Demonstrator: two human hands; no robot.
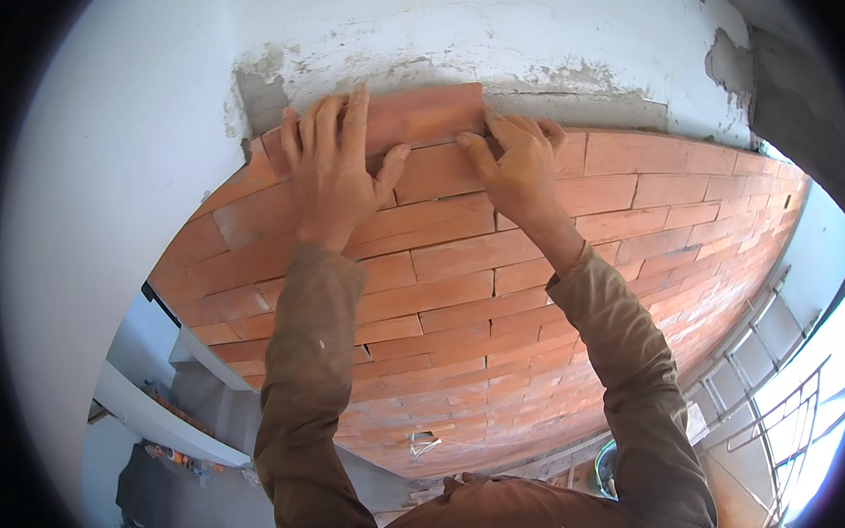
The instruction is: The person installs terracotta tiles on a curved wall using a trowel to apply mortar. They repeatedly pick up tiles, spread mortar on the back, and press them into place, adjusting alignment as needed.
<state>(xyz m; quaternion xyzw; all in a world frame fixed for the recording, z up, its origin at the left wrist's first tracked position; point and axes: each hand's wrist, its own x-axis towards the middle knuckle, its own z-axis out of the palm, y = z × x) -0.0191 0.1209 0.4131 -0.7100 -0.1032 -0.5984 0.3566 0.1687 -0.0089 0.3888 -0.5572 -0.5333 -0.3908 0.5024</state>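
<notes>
- Lt: lg. white wall (95, 201), smooth, curving w/ the lens.
- Lower lt: grey steps (225, 412) beside a pale ledge (172, 431).
- Below ledge: small mixed items (175, 456), some orange, too small to ID; dark sheet-like thing (144, 488) nr. them.
- Bottom, rt. of ctr.: round container (605, 467) w/ green rim, partly hidden.
- Rt: ladder (741, 369), tilted in view.
- Far lower rt: thin-bar metal frame (779, 400) vs. v. bright opening (840, 370).
</notes>
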